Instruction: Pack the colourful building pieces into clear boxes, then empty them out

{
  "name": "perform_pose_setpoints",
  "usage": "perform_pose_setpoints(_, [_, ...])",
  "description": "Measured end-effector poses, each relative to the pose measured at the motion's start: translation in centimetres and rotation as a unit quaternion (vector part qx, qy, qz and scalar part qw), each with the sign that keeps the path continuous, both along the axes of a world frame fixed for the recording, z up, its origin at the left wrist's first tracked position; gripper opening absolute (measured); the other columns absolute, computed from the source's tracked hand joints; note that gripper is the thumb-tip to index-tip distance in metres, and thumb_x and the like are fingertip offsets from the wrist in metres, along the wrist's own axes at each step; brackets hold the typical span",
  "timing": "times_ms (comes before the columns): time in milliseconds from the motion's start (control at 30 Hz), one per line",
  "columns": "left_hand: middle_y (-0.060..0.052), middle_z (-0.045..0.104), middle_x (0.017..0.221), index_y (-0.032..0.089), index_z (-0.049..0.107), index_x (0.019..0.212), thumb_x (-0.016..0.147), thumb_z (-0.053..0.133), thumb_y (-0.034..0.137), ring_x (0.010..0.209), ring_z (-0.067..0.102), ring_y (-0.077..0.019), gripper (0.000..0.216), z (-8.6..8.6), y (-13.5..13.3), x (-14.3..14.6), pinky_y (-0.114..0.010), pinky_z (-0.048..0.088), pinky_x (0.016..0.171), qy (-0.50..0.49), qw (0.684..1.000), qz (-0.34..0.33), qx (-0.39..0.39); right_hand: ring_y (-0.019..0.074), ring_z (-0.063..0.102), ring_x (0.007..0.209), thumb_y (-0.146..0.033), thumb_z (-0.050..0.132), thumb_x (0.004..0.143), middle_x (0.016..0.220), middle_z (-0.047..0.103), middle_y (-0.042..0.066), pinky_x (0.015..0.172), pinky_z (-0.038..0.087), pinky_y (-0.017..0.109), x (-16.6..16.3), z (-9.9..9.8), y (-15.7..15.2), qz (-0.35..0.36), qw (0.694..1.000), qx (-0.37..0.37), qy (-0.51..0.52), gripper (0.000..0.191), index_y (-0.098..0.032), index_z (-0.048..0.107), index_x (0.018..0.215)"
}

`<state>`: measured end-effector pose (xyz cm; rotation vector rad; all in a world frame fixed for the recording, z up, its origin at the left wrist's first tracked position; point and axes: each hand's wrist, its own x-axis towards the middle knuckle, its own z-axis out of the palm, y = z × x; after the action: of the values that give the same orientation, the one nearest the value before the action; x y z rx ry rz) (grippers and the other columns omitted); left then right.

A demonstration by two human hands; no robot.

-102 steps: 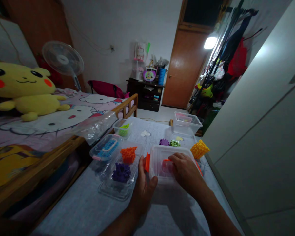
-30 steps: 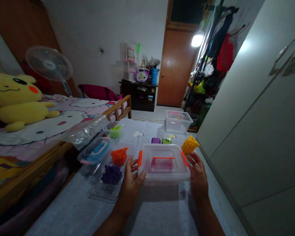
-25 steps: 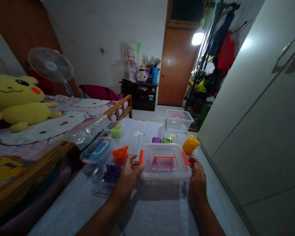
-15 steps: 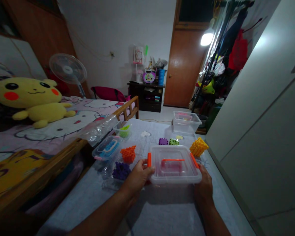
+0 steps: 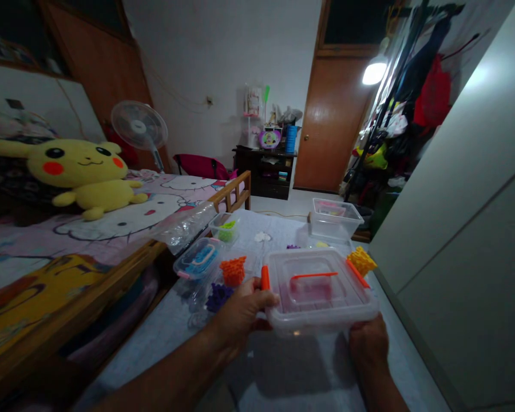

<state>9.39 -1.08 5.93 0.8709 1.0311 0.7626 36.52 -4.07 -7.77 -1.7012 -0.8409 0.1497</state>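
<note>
Lidded box: a clear plastic lidded box (image 5: 321,309) with an orange handle (image 5: 314,276) lying flat on the lid, held in front of the person. It seems lifted just off the bench (image 5: 292,372), with a shadow beneath it.
Contents: something pinkish (image 5: 311,292) shows dimly through the lid; what it is cannot be told.
Clips: an orange left clip (image 5: 265,277) and an orange right clip (image 5: 357,273) sit at the two short ends.
Left hand: the left hand (image 5: 242,312) is clamped on the left end, thumb up by the clip.
Right hand: the right hand (image 5: 368,343) is closed under the near right corner, its fingers hidden below.
Handling: probably light and fairly stiff, with smooth walls that could slip. The rim under the lid at both ends looks like the surest hold; the thin handle is likely weaker.
Just beside: orange blocks (image 5: 234,270) and purple blocks (image 5: 218,296) lie to the left, yellow blocks (image 5: 361,260) at the far right corner.
Farther out: a blue-handled box (image 5: 198,257), a small tub of green blocks (image 5: 225,227) and an open clear tub (image 5: 335,216).
Surroundings: a bed (image 5: 111,229) with a yellow plush (image 5: 83,174) runs along the left.
</note>
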Motion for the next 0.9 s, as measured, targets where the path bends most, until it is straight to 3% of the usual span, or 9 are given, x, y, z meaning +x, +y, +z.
perform_pose_setpoints(100, [-0.006,0.066,0.094,0.016,0.057,0.103,0.064,0.068,0.030,0.079,0.062,-0.0176,0.042,2.1,1.1,-0.7,-0.028,0.052,0.062,-0.024,0.999,-0.002,0.037,0.0233,0.059,0.069,-0.053,0.062,0.071,0.068,0.062,0.005,0.059,0.045,0.034,-0.6,0.5,0.3,0.052,0.991,0.047,0.111,0.034,-0.019,0.062,0.077])
perform_pose_setpoints(200, [-0.006,0.065,0.088,0.015,0.058,0.098,0.066,0.070,0.026,0.074,0.062,-0.0158,0.036,4.4,3.1,-1.4,-0.026,0.052,0.061,-0.031,0.997,0.010,0.066,0.0168,0.057,0.056,-0.055,0.059,0.077,0.067,0.063,0.004,0.052,0.045,0.029,-1.4,1.4,0.4,0.116,0.962,0.081,0.232,0.038,-0.017,0.064,0.082])
perform_pose_setpoints(333, [-0.005,0.064,0.080,0.015,0.057,0.088,0.068,0.066,0.017,0.067,0.060,-0.0143,0.022,6.6,7.1,-1.9,-0.023,0.050,0.055,0.013,0.995,0.081,0.064,0.0140,0.057,0.054,-0.055,0.055,0.081,0.067,0.064,0.002,0.049,0.045,0.026,-2.0,2.0,0.4,0.125,0.935,0.088,0.321,0.040,-0.017,0.065,0.084])
perform_pose_setpoints(433, [-0.005,0.063,0.079,0.014,0.058,0.088,0.069,0.064,0.012,0.066,0.060,-0.0139,0.020,7.3,10.4,-2.0,-0.023,0.051,0.055,0.033,0.991,0.112,0.067,0.0129,0.056,0.053,-0.057,0.059,0.078,0.066,0.063,0.001,0.047,0.044,0.024,-2.2,2.0,0.4,0.120,0.929,0.083,0.340,0.041,-0.016,0.065,0.083])
perform_pose_setpoints(567, [0.000,0.057,0.071,0.015,0.059,0.092,0.071,0.064,0.011,0.055,0.054,-0.0102,0.022,6.4,14.5,-1.7,-0.023,0.052,0.053,0.068,0.981,0.173,0.051,0.0123,0.054,0.052,-0.057,0.062,0.075,0.065,0.062,0.001,0.044,0.042,0.023,-2.4,1.9,0.5,0.121,0.929,0.082,0.339,0.042,-0.015,0.065,0.083])
perform_pose_setpoints(700, [0.002,0.055,0.071,0.014,0.059,0.098,0.077,0.064,0.011,0.052,0.049,-0.0074,0.022,4.1,17.5,-0.8,-0.025,0.053,0.055,0.092,0.975,0.201,0.031,0.0112,0.051,0.050,-0.056,0.065,0.074,0.064,0.060,0.000,0.041,0.039,0.022,-2.4,1.7,0.6,0.135,0.927,0.080,0.342,0.042,-0.015,0.065,0.084])
perform_pose_setpoints(800, [-0.005,0.063,0.094,0.013,0.058,0.110,0.088,0.062,0.023,0.074,0.061,-0.0131,0.025,2.3,18.9,0.1,-0.031,0.056,0.068,0.109,0.972,0.207,0.015,0.0106,0.049,0.049,-0.056,0.064,0.075,0.065,0.059,-0.001,0.040,0.038,0.022,-2.3,1.5,0.7,0.145,0.925,0.076,0.342,0.042,-0.015,0.064,0.085])
perform_pose_setpoints(900, [-0.009,0.060,0.119,0.016,0.056,0.121,0.093,0.058,0.034,0.099,0.062,-0.0206,0.034,0.9,19.7,0.9,-0.041,0.055,0.083,0.124,0.970,0.208,0.009,0.0101,0.049,0.049,-0.057,0.064,0.075,0.065,0.059,-0.001,0.041,0.039,0.021,-2.2,1.2,0.7,0.148,0.925,0.074,0.343,0.043,-0.015,0.064,0.085])
